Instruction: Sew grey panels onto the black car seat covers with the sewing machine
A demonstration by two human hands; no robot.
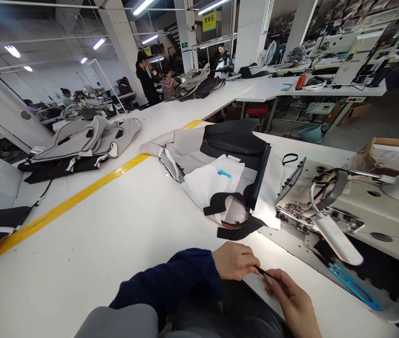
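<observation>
Now left hand [235, 261] and right hand [292, 298] pinch a strip [263, 272] by the tabletop's near edge [329, 287], maybe to straighten it.

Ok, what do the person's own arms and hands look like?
The left hand is ungloved, with a wrinkled navy sleeve gathered at the wrist and plain grey fabric nearer the body. The right hand is ungloved too; no sleeve shows there within the frame.
</observation>
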